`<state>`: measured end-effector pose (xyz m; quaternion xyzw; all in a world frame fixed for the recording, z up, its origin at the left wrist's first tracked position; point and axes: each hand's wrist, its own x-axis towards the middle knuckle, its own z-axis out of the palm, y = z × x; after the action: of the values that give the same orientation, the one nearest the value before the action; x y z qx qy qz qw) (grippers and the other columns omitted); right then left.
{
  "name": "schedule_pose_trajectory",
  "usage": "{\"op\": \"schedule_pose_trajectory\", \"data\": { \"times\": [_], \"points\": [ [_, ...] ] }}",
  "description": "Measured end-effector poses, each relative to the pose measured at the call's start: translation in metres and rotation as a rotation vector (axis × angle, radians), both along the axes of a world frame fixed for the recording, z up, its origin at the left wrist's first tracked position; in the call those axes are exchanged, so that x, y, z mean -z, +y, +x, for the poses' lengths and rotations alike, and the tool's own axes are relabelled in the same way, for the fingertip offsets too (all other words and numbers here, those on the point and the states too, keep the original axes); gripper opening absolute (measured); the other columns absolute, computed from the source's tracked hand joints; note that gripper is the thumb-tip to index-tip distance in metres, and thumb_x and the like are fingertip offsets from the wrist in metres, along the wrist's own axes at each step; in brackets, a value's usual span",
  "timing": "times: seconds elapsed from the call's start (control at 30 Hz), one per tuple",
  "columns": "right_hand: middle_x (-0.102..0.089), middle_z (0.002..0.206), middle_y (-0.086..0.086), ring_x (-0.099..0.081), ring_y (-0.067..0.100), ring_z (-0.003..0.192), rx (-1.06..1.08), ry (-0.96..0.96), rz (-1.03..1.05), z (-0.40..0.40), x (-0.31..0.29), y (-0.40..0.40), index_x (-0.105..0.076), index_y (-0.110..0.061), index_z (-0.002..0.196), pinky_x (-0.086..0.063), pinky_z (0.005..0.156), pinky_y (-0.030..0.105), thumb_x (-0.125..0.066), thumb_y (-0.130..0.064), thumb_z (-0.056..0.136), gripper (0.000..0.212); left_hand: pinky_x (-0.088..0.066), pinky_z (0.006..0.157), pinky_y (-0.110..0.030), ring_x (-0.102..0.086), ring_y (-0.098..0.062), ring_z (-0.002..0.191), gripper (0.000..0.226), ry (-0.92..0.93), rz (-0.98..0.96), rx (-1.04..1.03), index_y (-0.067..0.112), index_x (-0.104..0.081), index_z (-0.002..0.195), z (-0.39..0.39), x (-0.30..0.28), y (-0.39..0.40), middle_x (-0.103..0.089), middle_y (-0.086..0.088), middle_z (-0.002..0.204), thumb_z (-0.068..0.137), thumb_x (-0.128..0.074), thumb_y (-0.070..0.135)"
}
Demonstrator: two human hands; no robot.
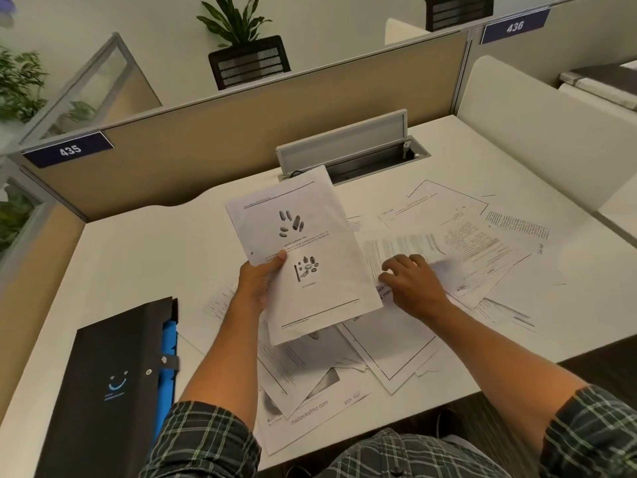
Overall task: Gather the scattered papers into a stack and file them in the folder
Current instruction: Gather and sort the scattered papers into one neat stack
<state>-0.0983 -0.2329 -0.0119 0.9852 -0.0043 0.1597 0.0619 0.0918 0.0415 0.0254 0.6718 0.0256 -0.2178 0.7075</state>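
Observation:
My left hand (259, 282) grips a thin stack of printed pages (303, 250) by its left edge and holds it above the white desk (144, 250). My right hand (412, 284) reaches onto the scattered papers (482, 236) at the right, its fingers bent down on a sheet that shows blurred. More loose sheets (389, 343) lie under the held stack and towards the near edge. A black folder (110, 384) with blue inner pockets and a strap clasp lies shut at the left front of the desk.
An open grey cable hatch (348, 150) sits at the back of the desk. Tan partition panels (213, 150) wall in the back and left; a white divider (537, 132) stands at the right. Potted plants stand beyond the partition.

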Motion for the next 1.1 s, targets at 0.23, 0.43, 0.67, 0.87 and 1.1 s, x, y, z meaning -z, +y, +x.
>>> {"op": "schedule_pose_trajectory", "data": {
  "times": [0.23,0.43,0.67,0.87,1.1],
  "points": [
    [-0.057,0.068,0.005,-0.052,0.029,0.056,0.083,-0.428,0.235,-0.003,-0.020,-0.011,-0.083,-0.025,0.089,-0.043,0.054,0.037,-0.086,-0.007,0.076,0.022,-0.057,0.095,-0.043,-0.075,-0.026,0.106,0.061,-0.032,-0.028,0.125,0.012,-0.073,0.120,0.007,-0.019,-0.024,-0.078,-0.006,0.113,0.066,-0.095,0.030],
    [-0.076,0.085,-0.005,-0.071,0.016,0.075,0.092,-0.406,1.044,0.006,-0.037,-0.003,-0.083,-0.011,0.095,-0.059,0.069,0.034,-0.073,0.009,0.083,0.025,-0.060,0.090,-0.038,-0.074,-0.024,0.106,0.062,0.003,-0.011,0.223,0.010,-0.071,0.122,-0.004,-0.014,-0.042,-0.078,-0.006,0.113,0.067,-0.092,0.028],
    [-0.081,0.094,0.002,-0.074,0.012,0.087,0.012,-0.367,1.883,0.014,-0.051,-0.008,-0.086,-0.022,0.088,-0.057,0.078,0.022,-0.052,-0.006,0.077,0.039,-0.059,0.092,-0.045,-0.073,-0.027,0.109,0.057,0.063,-0.115,0.192,0.011,-0.071,0.124,-0.009,-0.009,-0.049,-0.076,-0.010,0.118,0.072,-0.092,0.024],
    [-0.079,0.098,0.011,-0.074,0.026,0.089,-0.080,-0.389,2.015,0.021,-0.055,-0.007,-0.083,-0.011,0.097,-0.060,0.077,0.035,-0.072,-0.032,0.082,0.027,-0.056,0.097,-0.053,-0.068,-0.034,0.117,0.055,0.050,-0.144,0.198,0.016,-0.071,0.124,-0.012,-0.011,-0.051,-0.075,-0.009,0.120,0.072,-0.090,0.022],
    [-0.076,0.116,0.013,-0.076,0.037,0.099,-0.074,-0.218,1.932,0.027,-0.067,-0.002,-0.047,-0.023,0.135,-0.064,0.078,0.046,-0.089,-0.025,0.076,0.073,-0.053,0.100,-0.056,-0.066,-0.035,0.118,0.062,0.047,-0.149,0.198,0.014,-0.068,0.127,-0.018,-0.017,-0.055,-0.076,-0.008,0.119,0.070,-0.087,0.025]
  ]
}}
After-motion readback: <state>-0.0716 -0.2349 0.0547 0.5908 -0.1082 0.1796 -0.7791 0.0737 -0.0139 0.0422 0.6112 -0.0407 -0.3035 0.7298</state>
